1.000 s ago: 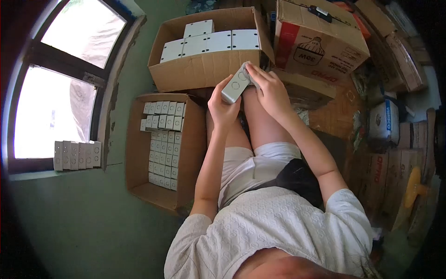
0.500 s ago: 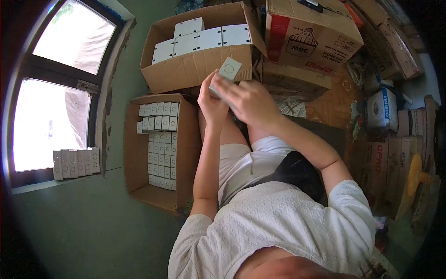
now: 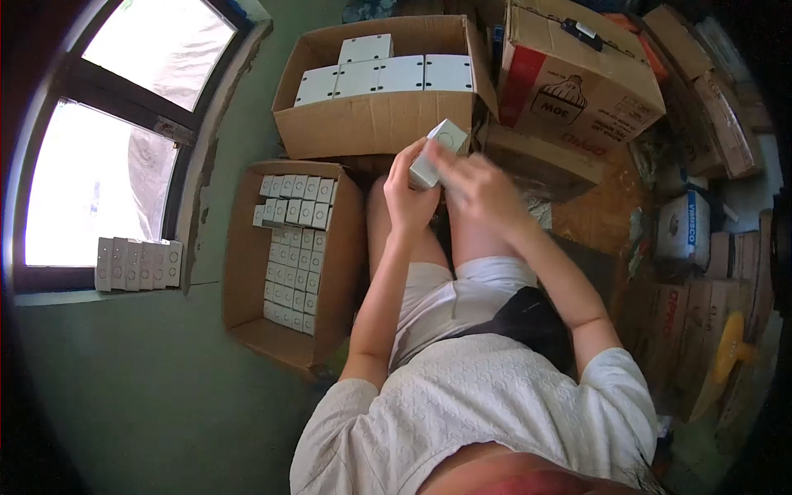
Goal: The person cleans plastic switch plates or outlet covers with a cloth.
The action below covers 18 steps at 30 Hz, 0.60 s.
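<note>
A small white carton (image 3: 448, 134) with a circle printed on its end is held tilted above my lap. The fingers of my left hand (image 3: 410, 198) are wrapped round its side. My right hand (image 3: 488, 188) is at the carton's right side, its fingers smeared by motion, so their grip cannot be made out. To the left of my legs stands an open cardboard box (image 3: 340, 268) with rows of similar small cartons (image 3: 290, 276). Just beyond my hands, another open cardboard box (image 3: 375, 125) holds several larger white boxes (image 3: 402, 74).
On the window sill stands a row of small white cartons (image 3: 139, 266). A large printed cardboard box (image 3: 577, 91) with a black object (image 3: 582, 33) on top is at the upper right. Stacked boxes (image 3: 685, 322) and a yellow object (image 3: 729, 346) line the right side.
The view has shifted, so the surroundings sit differently in it. The small carton stays in my left hand, tilted a little more, and my right hand is still moving against it.
</note>
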Motion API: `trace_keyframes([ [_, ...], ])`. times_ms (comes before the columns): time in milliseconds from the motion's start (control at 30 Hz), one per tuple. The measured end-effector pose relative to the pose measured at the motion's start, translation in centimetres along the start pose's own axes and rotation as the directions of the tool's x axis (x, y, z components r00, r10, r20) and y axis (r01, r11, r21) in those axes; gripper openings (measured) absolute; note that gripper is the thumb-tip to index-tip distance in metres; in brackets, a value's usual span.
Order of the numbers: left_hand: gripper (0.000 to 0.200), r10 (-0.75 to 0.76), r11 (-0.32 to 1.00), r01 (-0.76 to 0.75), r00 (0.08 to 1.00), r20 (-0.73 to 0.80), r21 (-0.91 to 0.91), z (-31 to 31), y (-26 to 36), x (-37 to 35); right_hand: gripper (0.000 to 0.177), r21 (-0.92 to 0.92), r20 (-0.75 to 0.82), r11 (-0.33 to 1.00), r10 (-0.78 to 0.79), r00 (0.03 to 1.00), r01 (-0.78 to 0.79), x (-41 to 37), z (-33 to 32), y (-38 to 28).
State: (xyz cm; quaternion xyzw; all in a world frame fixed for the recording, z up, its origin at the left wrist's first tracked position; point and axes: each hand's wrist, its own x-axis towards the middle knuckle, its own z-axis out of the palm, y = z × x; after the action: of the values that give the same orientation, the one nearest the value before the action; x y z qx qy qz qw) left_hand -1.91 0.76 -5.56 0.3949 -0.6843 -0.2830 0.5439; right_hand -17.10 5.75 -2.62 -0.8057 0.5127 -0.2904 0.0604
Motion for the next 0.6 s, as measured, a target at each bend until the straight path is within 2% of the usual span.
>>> trace_keyframes([
  [33, 0.046, 0.009, 1.0, -0.009, 1.0, -0.005, 0.018, 0.0, 0.5, -0.2, 0.082, -0.054, -0.052, 0.992, 0.111, 0.992, -0.114, 0.3, -0.2, 1.0],
  [67, 0.046, 0.007, 1.0, -0.007, 1.0, 0.001, 0.015, 0.1, 0.5, -0.4, 0.082, -0.055, -0.052, 0.991, 0.118, 0.992, -0.121, 0.2, -0.2, 1.2],
  [133, 0.048, 0.083, 0.997, -0.083, 0.995, -0.048, -0.002, 0.5, 0.6, -0.4, 0.084, -0.03, -0.176, 0.989, 0.139, 0.975, -0.146, 0.8, -1.2, 1.4],
  [200, 0.049, 0.055, 0.998, -0.056, 0.995, -0.088, -0.014, 0.8, 0.4, 0.0, 0.081, -0.055, -0.14, 0.994, 0.084, 0.987, -0.093, 0.4, -0.9, -0.7],
  [267, 0.05, 0.02, 1.0, -0.022, 0.993, -0.119, -0.02, 0.7, 0.1, 0.0, 0.079, -0.031, -0.073, 0.992, -0.128, 0.989, 0.126, -0.3, -0.4, -2.4],
  [333, 0.051, 0.031, 1.0, -0.031, 0.994, -0.102, -0.003, 0.4, 0.0, 0.1, 0.077, -0.023, -0.073, 0.993, -0.115, 0.991, 0.114, 0.2, -0.7, -2.0],
  [400, 0.052, 0.04, 0.999, -0.04, 0.996, -0.082, -0.004, 0.2, 0.1, -0.5, 0.072, -0.033, -0.106, 0.989, 0.142, 0.984, -0.146, 0.7, -1.0, -0.6],
  [433, 0.052, 0.016, 0.992, -0.027, 0.997, -0.082, -0.124, 0.1, 0.3, -0.8, 0.07, 0.025, -0.257, 0.987, 0.16, 0.953, -0.159, 1.4, -1.7, -0.4],
  [467, 0.052, -0.004, 0.97, -0.017, 0.996, -0.086, -0.243, 0.0, 0.5, -1.0, 0.07, 0.031, -0.246, 0.986, 0.166, 0.955, -0.164, 1.6, -2.1, -0.2],
  [533, 0.051, 0.039, 0.966, -0.063, 0.994, -0.1, -0.251, -0.5, 1.2, -1.0, 0.082, 0.069, -0.387, 0.995, 0.09, 0.918, -0.068, 2.2, -3.0, 0.4],
  [567, 0.053, 0.079, 0.953, -0.105, 0.992, -0.102, -0.284, -0.5, 1.2, -0.8, 0.073, 0.117, -0.412, 0.992, 0.091, 0.907, -0.046, 2.5, -3.4, 0.0],
  [600, 0.056, 0.119, 0.937, -0.146, 0.987, -0.105, -0.316, -0.7, 1.5, -0.6, 0.073, 0.112, -0.406, 0.993, 0.075, 0.911, -0.032, 2.6, -3.6, -0.2],
])
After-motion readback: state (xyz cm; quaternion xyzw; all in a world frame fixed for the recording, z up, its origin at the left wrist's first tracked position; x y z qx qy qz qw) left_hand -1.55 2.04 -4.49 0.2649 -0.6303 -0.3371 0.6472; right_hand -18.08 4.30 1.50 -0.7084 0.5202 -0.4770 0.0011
